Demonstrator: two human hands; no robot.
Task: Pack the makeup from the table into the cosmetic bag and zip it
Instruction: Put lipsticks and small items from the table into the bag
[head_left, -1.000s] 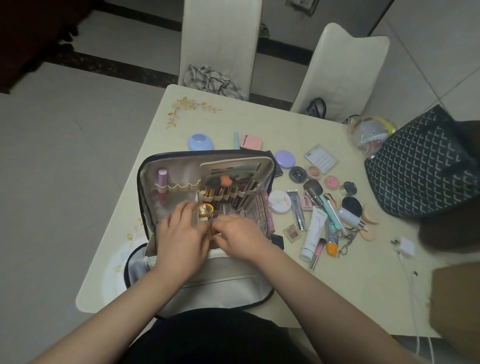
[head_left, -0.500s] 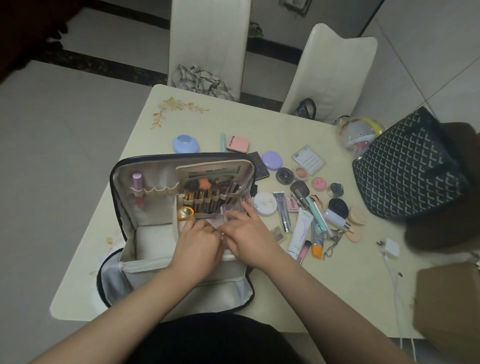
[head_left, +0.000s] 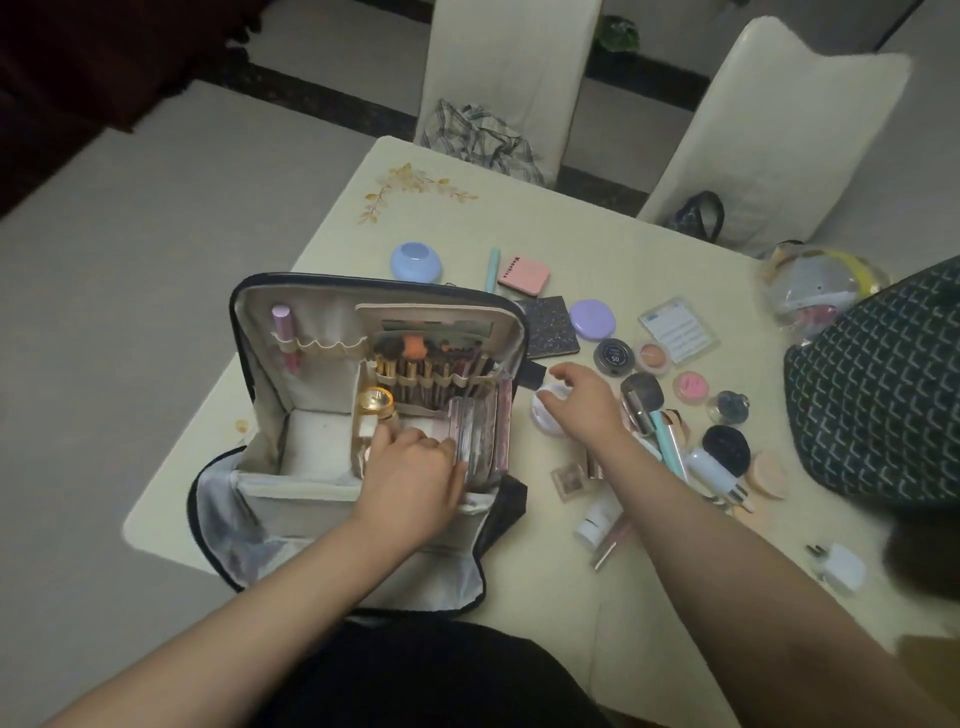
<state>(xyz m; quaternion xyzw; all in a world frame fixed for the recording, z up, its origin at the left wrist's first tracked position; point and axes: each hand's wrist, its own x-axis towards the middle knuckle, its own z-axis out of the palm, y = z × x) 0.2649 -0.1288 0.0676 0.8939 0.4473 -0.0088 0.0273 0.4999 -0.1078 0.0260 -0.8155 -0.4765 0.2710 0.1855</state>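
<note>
Bare forearms, dark black garment

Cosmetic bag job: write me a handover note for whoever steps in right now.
Left hand: inside the open cosmetic bag, fingers against the pink palettes.
Right hand: over the white round compact beside the bag; grip unclear.
Done: brushes, gold-capped jar, pink tube stowed.
Left: compacts, tubes and sponges on the table; then zip.
</note>
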